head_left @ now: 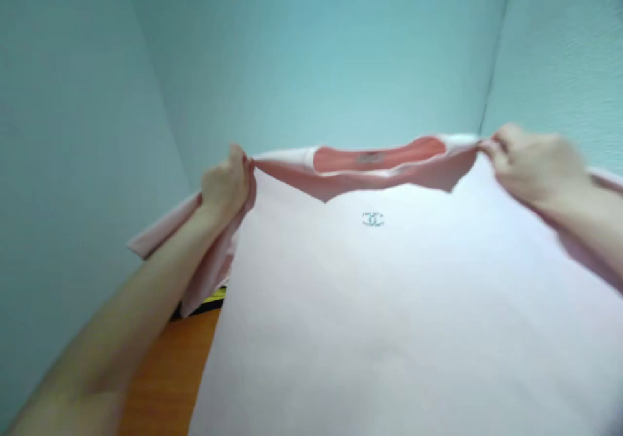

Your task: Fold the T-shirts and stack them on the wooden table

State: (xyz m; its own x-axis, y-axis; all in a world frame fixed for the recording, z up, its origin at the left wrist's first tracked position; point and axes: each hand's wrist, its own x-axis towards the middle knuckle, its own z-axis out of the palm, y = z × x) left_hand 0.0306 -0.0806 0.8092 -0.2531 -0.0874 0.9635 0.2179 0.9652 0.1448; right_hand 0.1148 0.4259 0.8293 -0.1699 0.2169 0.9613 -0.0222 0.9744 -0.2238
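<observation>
A pale pink T-shirt (389, 306) hangs spread out in front of me, its front facing me and a small dark emblem on the chest. The darker pink inside shows at the neck opening, with a blurred print at the back of the collar. My left hand (224, 180) is closed on one shoulder of it, and that side's sleeve hangs behind my forearm. At the other shoulder my right hand (538, 160) pinches the cloth, slightly smeared by motion. The lower part of the shirt runs out of view.
Behind the shirt stand light blue-green walls (316, 53) that meet in corners at left and right. An orange-brown wooden surface (168, 371) shows at the lower left, partly covered by the shirt. A yellow and black item (214, 298) lies at its far edge.
</observation>
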